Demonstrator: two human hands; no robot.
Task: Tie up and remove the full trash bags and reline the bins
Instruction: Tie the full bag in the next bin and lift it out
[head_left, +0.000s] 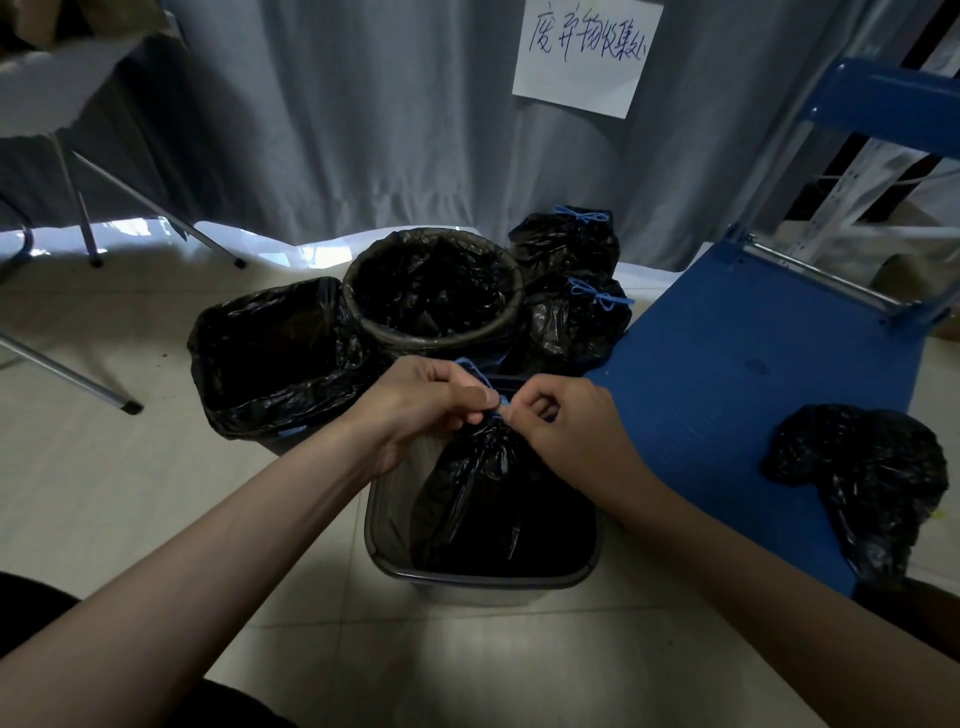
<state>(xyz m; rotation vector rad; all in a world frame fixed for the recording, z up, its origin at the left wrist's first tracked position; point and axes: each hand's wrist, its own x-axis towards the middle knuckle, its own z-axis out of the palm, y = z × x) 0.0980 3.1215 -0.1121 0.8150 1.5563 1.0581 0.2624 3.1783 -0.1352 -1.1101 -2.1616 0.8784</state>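
Seen from above, looking down past two bare forearms at a tiled floor. Nearest, a grey bin holding a black bag, its neck gathered to a tight bunch above the rim. Left hand and right hand meeting at that neck, fingers of both curled, each pinching the blue drawstring at the knot; a loop of the string showing above the left fingers.

Behind the hands, a round bin lined with black plastic folded over its rim. Touching its left side, a square bin, also lined, the liner draped loosely over the edges. Right of the round bin, two tied bags on the floor, one behind the other: the far bag and the near bag, each closed with a blue bow on top.

To the right, a blue chair with the seat just beside the grey bin. On the seat's near corner, a crumpled heap of loose black bags, hanging partly over the edge.

Far side, a grey curtain as backdrop, with a white paper sign bearing handwritten characters fixed to it. Upper left, metal legs of a table or chair. At the upper right edge, metal shelving.
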